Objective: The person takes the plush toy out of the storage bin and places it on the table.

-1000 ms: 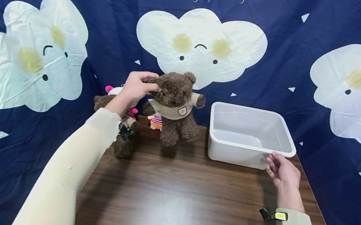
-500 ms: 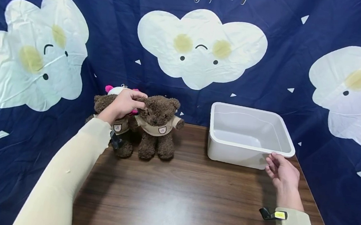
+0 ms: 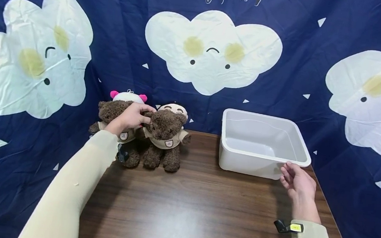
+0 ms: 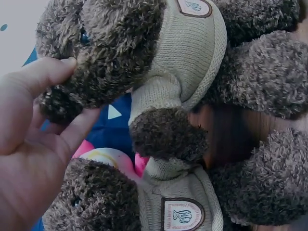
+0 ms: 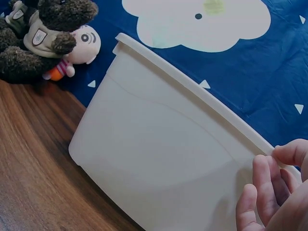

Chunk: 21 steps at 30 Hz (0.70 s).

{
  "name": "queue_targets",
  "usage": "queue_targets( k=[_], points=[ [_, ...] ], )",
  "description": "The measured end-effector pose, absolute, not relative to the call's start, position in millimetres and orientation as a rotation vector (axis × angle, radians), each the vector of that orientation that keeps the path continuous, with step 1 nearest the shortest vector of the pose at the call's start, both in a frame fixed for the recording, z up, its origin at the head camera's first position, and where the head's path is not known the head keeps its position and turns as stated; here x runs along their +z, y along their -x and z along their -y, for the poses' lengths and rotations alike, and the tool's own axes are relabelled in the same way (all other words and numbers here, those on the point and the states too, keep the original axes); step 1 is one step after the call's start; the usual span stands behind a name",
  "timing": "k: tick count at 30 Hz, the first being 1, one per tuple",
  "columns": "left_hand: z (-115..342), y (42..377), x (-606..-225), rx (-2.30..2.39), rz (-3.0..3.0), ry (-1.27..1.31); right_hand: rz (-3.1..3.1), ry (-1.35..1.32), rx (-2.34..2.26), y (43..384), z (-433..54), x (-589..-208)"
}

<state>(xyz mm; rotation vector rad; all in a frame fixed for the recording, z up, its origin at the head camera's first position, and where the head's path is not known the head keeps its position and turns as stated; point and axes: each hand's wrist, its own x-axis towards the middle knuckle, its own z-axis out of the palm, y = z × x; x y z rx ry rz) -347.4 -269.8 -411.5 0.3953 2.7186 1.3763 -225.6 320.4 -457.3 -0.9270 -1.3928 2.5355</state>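
Note:
In the head view, my left hand (image 3: 131,117) pinches the side of a brown teddy bear's head, near the ear. This teddy bear (image 3: 166,126) wears a beige sweater with a badge and stands upright on the table. In the left wrist view, the thumb lies on the fur and the fingers go behind the head. Beside it is a matching teddy bear (image 3: 111,110), partly covered by my left hand and wrist. My right hand (image 3: 299,183) holds the front rim of a pale grey plastic bin (image 3: 252,163) near its right corner.
Behind the left bear is a white-headed plush toy (image 3: 128,97) with pink ears. A pale-faced plush doll (image 3: 175,109) stands behind the right bear. Blue cloud-print cloth (image 3: 209,109) hangs at the back and sides of the wooden table (image 3: 182,199).
My left hand has brought the teddy bear down and left onto the table beside the other bear. It now leans slightly, uncovering the doll's face behind. The right hand and bin have stayed put.

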Motion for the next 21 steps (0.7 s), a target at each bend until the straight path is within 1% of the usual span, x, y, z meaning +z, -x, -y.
queue_targets(
  k=[6, 13, 21],
  points=[
    [264, 349, -414, 1.146, -2.849, -0.475, 1.383, 0.93, 2.538, 225, -320, -456],
    [250, 349, -407, 0.969, -2.953, -0.443, 1.375, 0.919, 2.554, 224, -321, -454],
    [241, 351, -412, 0.715, -3.096, -0.46, 1.374, 0.898, 2.573, 226, -321, -456]
  ],
)
